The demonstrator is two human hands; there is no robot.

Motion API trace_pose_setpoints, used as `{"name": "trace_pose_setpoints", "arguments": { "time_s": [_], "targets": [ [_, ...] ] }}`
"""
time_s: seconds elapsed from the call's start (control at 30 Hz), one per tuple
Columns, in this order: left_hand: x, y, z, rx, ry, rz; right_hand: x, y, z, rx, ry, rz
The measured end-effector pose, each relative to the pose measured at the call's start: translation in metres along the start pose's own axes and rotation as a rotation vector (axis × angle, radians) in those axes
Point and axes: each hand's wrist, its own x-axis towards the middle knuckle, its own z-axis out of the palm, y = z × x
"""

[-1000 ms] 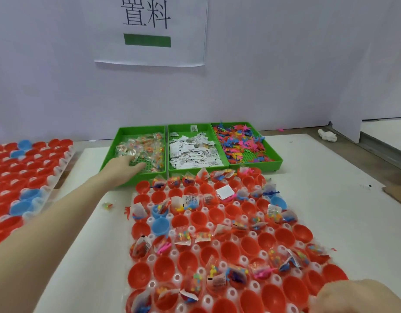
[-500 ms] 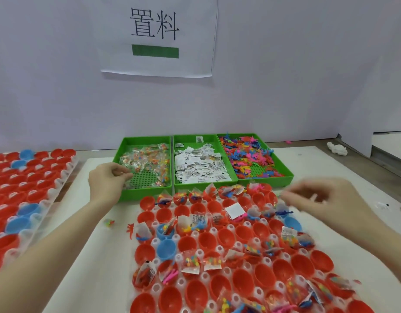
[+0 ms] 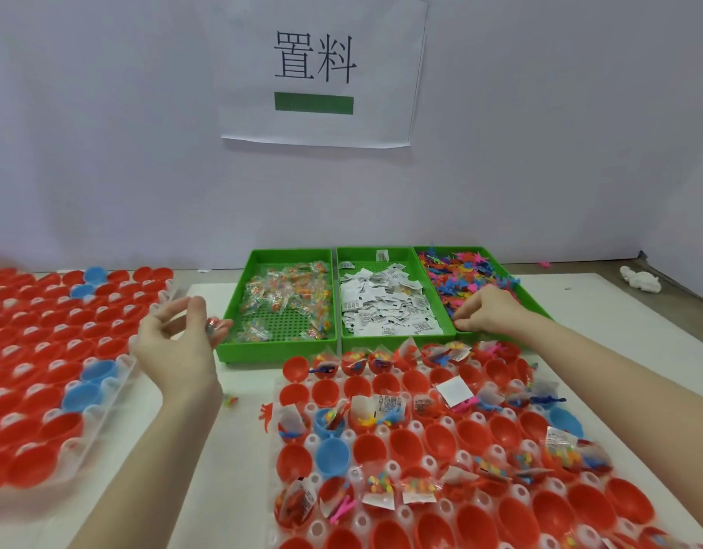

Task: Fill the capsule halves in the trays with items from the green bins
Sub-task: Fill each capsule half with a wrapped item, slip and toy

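Left hand point(image 3: 175, 346) pinching a little packet point(image 3: 214, 326) off the bins' left, right hand point(image 3: 486, 313) digging into far-right green bin point(image 3: 538, 307), grip curled, contents unclear; tray point(image 3: 441, 441) waiting near front edge.

I am looking at what seems a small packing or assembly workstation, not a home. At twelve o'clock a printed paper sign point(image 3: 318, 69) with Chinese characters and a green bar is hanging on a plain white partition wall point(image 3: 104, 152). Below it three green bins point(image 3: 381, 338) are sitting side by side, each holding one sort of bulk item. At five and nine o'clock clear trays point(image 3: 449, 429) of red and blue capsule halves point(image 3: 441, 437) are lying on a white tabletop point(image 3: 239, 449).
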Motion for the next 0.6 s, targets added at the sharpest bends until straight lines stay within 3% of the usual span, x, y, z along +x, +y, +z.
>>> {"name": "trace_pose_setpoints", "arguments": {
  "time_s": [0.13, 0.27, 0.4, 0.5, 0.6],
  "targets": [
    [-0.012, 0.018, -0.007, -0.127, -0.083, -0.089, -0.003, 0.000, 0.000, -0.026, 0.047, -0.006],
    [-0.018, 0.030, -0.015, -0.160, -0.189, -0.103, -0.006, 0.004, -0.001, -0.097, 0.242, -0.037],
    [-0.019, 0.037, -0.017, -0.208, -0.263, -0.201, -0.005, 0.001, 0.000, 0.191, 0.443, -0.046],
    [-0.020, 0.040, -0.018, -0.197, -0.279, -0.201, 0.000, -0.013, 0.005, 0.302, 0.383, -0.113],
    [-0.021, 0.041, -0.020, -0.157, -0.304, -0.187, 0.004, -0.032, 0.015, 0.104, 0.238, -0.212]
  ]
}}
